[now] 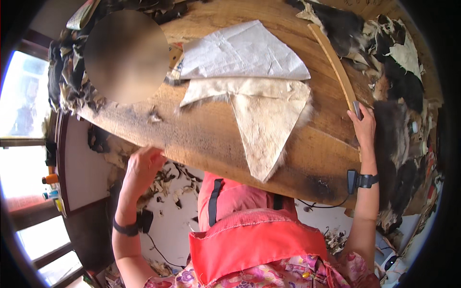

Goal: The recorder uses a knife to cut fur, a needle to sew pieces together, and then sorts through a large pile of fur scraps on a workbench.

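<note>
My right hand [366, 127] is at the right side of the wooden table, its fingers closed on a small flat grey metal piece [357, 109]. That piece lies against the near end of a long wooden strip [333, 61]. At the table's near left edge is my left hand [140, 170], with fingers curled in; whatever they may hold is hidden. Between the hands lies a pale piece of fur pelt [269, 127], skin side up, with a pointed end toward me. A white woven plastic sheet [245, 50] adjoins its far edge.
The wooden table [192, 137] has a curved near edge close to my body. Dark and white fur pieces [345, 29] pile up at the far right, and more fur scraps [65, 72] at the left. Trimmings [180, 185] litter the floor. A blurred round patch covers the far left.
</note>
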Demonstrator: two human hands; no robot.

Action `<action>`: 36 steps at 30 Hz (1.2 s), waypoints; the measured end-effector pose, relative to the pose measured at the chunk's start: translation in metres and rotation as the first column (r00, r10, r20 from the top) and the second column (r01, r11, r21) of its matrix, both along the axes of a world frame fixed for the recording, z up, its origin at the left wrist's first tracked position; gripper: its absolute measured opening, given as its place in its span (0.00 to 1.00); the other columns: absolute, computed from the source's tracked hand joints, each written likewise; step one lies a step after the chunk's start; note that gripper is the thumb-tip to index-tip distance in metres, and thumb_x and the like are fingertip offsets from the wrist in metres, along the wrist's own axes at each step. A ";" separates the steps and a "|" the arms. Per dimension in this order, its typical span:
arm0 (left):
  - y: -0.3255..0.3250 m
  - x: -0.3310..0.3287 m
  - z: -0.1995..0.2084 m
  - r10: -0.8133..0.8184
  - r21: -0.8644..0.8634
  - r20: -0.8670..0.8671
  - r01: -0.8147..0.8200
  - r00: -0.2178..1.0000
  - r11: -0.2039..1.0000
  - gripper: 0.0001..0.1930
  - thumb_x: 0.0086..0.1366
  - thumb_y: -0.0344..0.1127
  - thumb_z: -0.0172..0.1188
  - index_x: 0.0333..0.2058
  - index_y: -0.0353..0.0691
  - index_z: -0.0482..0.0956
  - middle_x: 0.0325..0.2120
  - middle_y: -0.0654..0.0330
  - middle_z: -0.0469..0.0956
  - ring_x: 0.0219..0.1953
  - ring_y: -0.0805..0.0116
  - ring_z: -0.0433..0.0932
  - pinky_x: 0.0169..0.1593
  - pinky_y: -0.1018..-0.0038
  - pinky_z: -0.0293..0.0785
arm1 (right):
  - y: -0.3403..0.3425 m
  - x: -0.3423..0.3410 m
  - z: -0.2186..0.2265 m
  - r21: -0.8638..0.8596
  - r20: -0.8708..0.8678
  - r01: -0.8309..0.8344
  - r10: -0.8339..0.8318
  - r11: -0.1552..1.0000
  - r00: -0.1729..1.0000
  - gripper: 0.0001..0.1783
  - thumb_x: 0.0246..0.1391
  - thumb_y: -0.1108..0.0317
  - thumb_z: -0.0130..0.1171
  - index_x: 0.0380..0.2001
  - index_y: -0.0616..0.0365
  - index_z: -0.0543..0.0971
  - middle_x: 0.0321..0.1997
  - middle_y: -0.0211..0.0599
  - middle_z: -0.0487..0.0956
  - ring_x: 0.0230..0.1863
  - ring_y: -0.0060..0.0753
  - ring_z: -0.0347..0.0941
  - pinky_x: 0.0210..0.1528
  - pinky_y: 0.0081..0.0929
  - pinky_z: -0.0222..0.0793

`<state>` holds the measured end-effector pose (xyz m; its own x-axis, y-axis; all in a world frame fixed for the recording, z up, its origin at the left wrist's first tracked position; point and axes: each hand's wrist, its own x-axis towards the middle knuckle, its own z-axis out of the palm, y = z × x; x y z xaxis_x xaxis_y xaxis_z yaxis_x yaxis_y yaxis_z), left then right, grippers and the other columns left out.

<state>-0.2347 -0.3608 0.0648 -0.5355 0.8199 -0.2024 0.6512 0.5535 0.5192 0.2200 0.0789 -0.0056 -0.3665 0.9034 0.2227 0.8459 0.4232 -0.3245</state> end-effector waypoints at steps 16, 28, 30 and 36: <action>0.329 -0.168 -0.076 -0.377 0.321 0.047 0.344 0.925 0.883 0.22 0.61 0.38 0.68 0.53 0.35 0.80 0.40 0.51 0.86 0.43 0.64 0.85 0.49 0.68 0.78 | -0.061 -0.156 0.002 -0.581 -0.554 0.019 -0.413 0.814 0.723 0.32 0.64 0.41 0.59 0.53 0.61 0.81 0.50 0.34 0.83 0.50 0.22 0.75 0.50 0.25 0.70; 0.235 -0.133 0.027 -0.866 0.536 0.499 0.777 0.023 0.329 0.09 0.67 0.32 0.66 0.45 0.38 0.86 0.34 0.58 0.87 0.37 0.69 0.85 0.44 0.72 0.81 | -0.053 -0.150 0.023 -0.766 -0.434 0.070 -0.593 0.640 0.678 0.29 0.65 0.40 0.58 0.47 0.57 0.84 0.46 0.30 0.82 0.45 0.23 0.75 0.47 0.25 0.70; 0.258 -0.146 0.011 -0.774 0.398 0.457 0.678 0.437 0.618 0.08 0.67 0.29 0.65 0.43 0.36 0.86 0.34 0.57 0.87 0.37 0.70 0.85 0.44 0.73 0.79 | -0.056 -0.149 0.030 -0.801 -0.355 0.096 -0.598 0.591 0.718 0.28 0.62 0.42 0.62 0.47 0.57 0.84 0.43 0.28 0.82 0.42 0.22 0.75 0.44 0.24 0.69; 0.319 -0.153 -0.066 -0.583 0.309 -0.121 0.589 0.803 0.747 0.08 0.60 0.34 0.67 0.38 0.42 0.87 0.36 0.55 0.83 0.44 0.52 0.81 0.52 0.59 0.71 | -0.053 -0.182 0.018 -0.771 -0.292 0.128 -0.525 0.624 0.800 0.23 0.52 0.56 0.75 0.44 0.61 0.83 0.35 0.28 0.82 0.32 0.21 0.74 0.34 0.22 0.68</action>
<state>-0.3877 -0.0419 -0.0015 0.0711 0.9893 0.1271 0.8021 -0.1324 0.5824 0.0383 0.0262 0.0125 -0.0471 0.8849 -0.4635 0.5401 -0.3677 -0.7570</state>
